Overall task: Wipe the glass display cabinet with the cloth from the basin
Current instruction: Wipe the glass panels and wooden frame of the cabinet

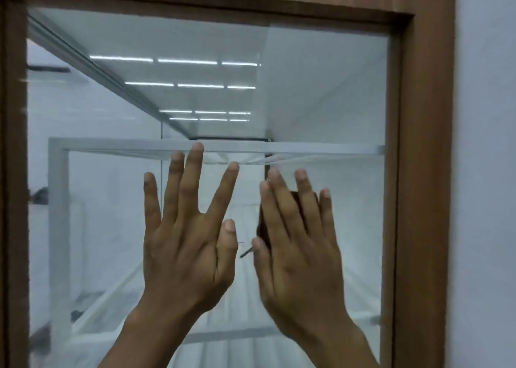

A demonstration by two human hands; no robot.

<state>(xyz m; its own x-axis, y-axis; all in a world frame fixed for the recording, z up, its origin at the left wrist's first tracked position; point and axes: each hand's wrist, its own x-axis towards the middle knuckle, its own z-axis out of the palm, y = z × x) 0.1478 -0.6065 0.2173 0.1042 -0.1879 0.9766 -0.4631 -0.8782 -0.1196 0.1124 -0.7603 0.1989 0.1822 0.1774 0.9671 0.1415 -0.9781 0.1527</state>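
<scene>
The glass pane (106,200) of the display cabinet fills the view, set in a brown wooden frame (418,172). My left hand (190,244) is raised flat in front of the glass with its fingers spread and holds nothing. My right hand (298,256) lies flat just beside it, pressing a dark brown cloth (264,225) against the glass. Only small parts of the cloth show between and beside the fingers, and a loose thread (247,253) hangs out at the thumb.
Inside the cabinet a glass shelf (321,150) runs across at fingertip height. Ceiling lights (173,84) reflect in the upper pane. A pale wall (485,172) borders the frame on the right.
</scene>
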